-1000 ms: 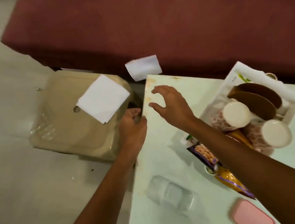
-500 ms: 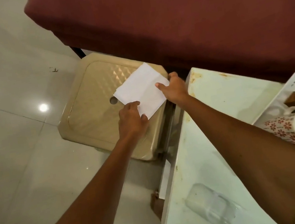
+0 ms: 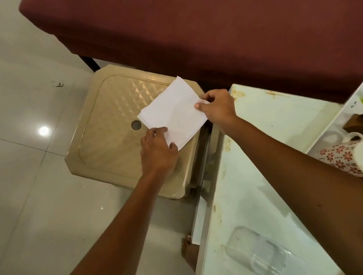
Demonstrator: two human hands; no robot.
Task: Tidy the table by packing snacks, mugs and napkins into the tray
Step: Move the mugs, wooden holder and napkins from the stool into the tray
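Hands (image 3: pixel 157 151) (image 3: pixel 217 107) pinching napkin (image 3: pixel 175 112) over stool (image 3: pixel 112 134)

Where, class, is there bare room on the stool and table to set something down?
Free: the beige plastic stool left of its centre hole; the pale green table between its sofa-side edge, white tray and clear glass. Crowded: the stool's right corner, where both hands hold white napkins; the tray, full of mugs.

The napkin (image 3: pixel 172 112) was seen as thin matt white paper. The stool (image 3: pixel 105 135) was glossy beige plastic with an embossed diamond pattern. The worktop (image 3: pixel 269 122) was painted pale, smooth, with rust stains. The mug (image 3: pixel 357 158) was glazed ceramic. The floor (image 3: pixel 4 119) was shiny tile.
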